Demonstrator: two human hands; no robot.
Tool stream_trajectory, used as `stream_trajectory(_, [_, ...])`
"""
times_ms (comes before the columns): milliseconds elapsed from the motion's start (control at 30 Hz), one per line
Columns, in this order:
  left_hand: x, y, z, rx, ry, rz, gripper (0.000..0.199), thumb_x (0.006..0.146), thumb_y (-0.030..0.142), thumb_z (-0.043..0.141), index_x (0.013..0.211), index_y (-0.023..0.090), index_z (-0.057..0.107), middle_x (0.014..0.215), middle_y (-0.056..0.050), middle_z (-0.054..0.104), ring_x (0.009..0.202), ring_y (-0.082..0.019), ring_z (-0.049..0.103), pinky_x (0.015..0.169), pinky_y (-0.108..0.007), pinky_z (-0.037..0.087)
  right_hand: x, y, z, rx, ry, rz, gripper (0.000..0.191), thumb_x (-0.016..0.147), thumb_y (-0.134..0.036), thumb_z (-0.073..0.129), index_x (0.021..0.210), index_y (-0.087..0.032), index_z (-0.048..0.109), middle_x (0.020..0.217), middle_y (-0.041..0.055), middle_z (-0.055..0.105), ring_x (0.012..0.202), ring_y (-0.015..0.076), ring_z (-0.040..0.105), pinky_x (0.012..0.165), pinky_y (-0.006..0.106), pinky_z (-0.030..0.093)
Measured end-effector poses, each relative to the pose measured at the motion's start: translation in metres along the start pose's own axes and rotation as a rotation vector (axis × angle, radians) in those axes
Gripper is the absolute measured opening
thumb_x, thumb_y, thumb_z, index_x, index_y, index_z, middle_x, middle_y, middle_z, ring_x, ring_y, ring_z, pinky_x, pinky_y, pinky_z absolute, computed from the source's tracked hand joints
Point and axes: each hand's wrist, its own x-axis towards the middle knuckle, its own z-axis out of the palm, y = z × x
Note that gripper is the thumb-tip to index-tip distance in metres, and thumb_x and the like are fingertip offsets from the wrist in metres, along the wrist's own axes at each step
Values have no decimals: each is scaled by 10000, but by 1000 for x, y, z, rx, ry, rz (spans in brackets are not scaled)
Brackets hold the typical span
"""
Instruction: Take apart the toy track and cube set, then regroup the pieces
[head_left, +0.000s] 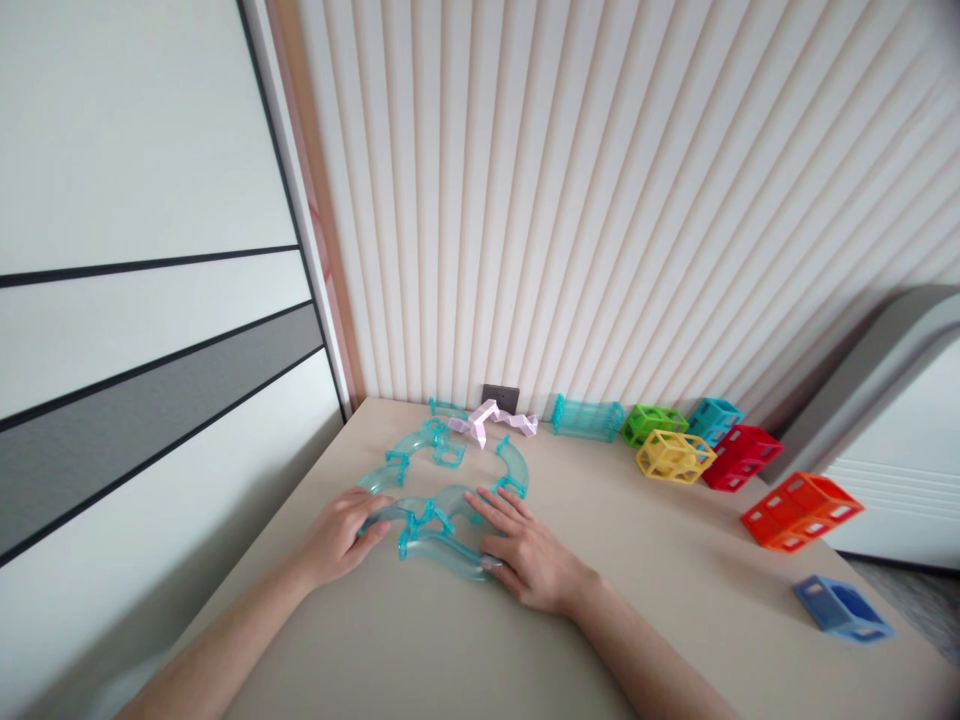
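Clear teal track pieces (442, 553) form a loose ring on the table, some curved and some wavy. My left hand (346, 533) is closed, with fingers and thumb around a curved track piece (394, 512) on the ring's near left. On the near right, my right hand (529, 552) reaches over the track, its fingertips on a rear curve and its thumb at the end of the front wavy piece. The fingers partly hide the ends they touch. Between the hands, pieces meet at teal connectors (429, 518). Another curved piece (514, 466) lies beyond my right hand.
Lilac angular pieces (480, 422) and a teal ribbed tube (587, 418) lie near the wall's dark socket (500, 398). Toward the right are green (652, 425), yellow (675, 457), red (742, 458), orange (802, 512) and blue (844, 608) open-frame blocks. A white cabinet (150, 400) borders the left.
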Motion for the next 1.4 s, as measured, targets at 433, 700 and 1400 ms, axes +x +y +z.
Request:
stream_trajectory(433, [1, 4, -1, 123, 95, 85, 231, 1013, 390, 531, 1132, 215, 623, 939, -46, 763, 853, -223, 728, 777, -315, 573, 0, 0, -3, 96, -23, 31, 185, 994, -246, 530, 1056, -180, 691, 1671, 118, 270, 1535, 259, 288, 1258, 524, 195])
stream_trajectory(700, [0, 7, -2, 318, 118, 98, 173, 976, 207, 497, 1115, 208, 601, 909, -77, 747, 813, -241, 733, 744, -341, 583, 0, 0, 0, 75, -13, 50, 199, 1011, -272, 518, 1058, -178, 687, 1681, 94, 253, 1546, 297, 250, 1249, 536, 237])
stream_trajectory(1400, [-1, 1, -19, 518, 117, 135, 113, 940, 227, 564, 1002, 212, 657, 759, -45, 688, 688, -231, 678, 693, -336, 529, 2, -1, 1, 65, 10, 102, 154, 1008, -258, 526, 1021, -201, 668, 1649, 99, 348, 1508, 298, 338, 1222, 609, 233])
